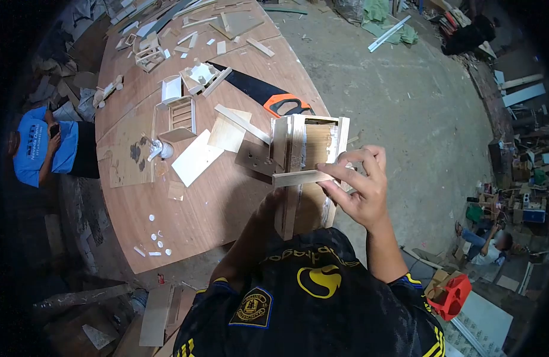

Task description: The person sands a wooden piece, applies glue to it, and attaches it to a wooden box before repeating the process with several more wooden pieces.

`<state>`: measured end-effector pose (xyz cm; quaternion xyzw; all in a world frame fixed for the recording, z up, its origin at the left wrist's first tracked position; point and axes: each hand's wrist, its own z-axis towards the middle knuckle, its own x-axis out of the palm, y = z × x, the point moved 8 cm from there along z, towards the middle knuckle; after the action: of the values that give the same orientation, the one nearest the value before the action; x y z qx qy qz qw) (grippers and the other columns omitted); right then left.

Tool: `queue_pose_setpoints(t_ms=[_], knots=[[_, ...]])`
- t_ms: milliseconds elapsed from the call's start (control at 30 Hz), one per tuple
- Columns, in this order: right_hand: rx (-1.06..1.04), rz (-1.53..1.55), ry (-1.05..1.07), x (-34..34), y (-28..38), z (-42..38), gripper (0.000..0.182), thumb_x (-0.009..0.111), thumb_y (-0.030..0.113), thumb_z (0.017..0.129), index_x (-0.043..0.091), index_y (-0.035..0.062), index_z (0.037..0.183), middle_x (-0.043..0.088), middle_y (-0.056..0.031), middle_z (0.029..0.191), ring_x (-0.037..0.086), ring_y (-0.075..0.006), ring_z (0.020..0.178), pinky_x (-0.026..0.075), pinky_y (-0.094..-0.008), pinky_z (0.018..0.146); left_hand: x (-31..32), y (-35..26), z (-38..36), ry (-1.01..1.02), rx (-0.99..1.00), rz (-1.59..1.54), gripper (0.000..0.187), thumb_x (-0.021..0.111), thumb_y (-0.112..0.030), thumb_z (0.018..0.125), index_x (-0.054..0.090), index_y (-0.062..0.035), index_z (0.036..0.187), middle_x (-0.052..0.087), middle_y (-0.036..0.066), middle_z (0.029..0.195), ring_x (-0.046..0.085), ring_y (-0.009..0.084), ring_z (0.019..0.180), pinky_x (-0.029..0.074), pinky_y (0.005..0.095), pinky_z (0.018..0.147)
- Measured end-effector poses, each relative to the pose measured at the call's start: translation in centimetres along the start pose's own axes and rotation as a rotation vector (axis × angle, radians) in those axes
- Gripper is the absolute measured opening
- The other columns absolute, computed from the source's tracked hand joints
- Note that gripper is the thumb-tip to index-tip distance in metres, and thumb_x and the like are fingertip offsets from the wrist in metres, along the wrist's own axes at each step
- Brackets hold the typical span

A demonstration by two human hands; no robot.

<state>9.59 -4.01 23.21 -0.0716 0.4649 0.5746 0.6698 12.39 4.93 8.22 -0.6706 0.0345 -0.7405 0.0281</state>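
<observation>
A wooden box-like piece [316, 143] with white glue along its edges is held up close to my chest, over the table's near edge. Across it lies a short wooden strip [301, 178], its right end pinched between the thumb and fingers of my right hand [361, 187]. My left hand [270, 205] is at the left side of the box piece, in shadow; its fingers are mostly hidden behind the wood. Just beyond the box piece an orange-handled saw [245, 86] lies on the table.
The wooden table [197, 220] bears a white glue container [161, 149], a pale board [197, 157], small wooden models and offcuts. A person in a blue shirt [33, 146] stands at the left. Another person [492, 247] sits at the far right. A red plastic object [452, 296] lies lower right.
</observation>
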Motion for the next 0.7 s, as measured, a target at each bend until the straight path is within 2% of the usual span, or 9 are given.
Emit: queue_pose_setpoints(t_ms=[100,700], knots=[[0.024,0.003,0.004,0.0,-0.1,-0.2,0.03,0.082,0.017,0.067,0.077,0.0189,0.096,0.06,0.0004,0.087,0.047,-0.0224,0.086,0.039,-0.0368,0.079,0.0,-0.2,2.0,0.014,0.0,-0.004,0.107,0.057,-0.074,0.079,0.017,-0.0056,0.151,0.034,0.034,0.141,0.049,0.0461,0.122,0.049,0.0615,0.091],[0.157,0.049,-0.035,1.5,-1.1,-2.9,0.028,0.081,0.015,0.069,0.077,0.018,0.096,0.065,-0.0017,0.093,0.051,-0.0257,0.092,0.042,-0.0388,0.083,0.8,-2.0,2.9,0.102,-0.034,-0.007,0.107,0.058,-0.073,0.079,0.017,-0.0056,0.151,0.033,0.035,0.141,0.049,0.0475,0.122,0.048,0.064,0.091]])
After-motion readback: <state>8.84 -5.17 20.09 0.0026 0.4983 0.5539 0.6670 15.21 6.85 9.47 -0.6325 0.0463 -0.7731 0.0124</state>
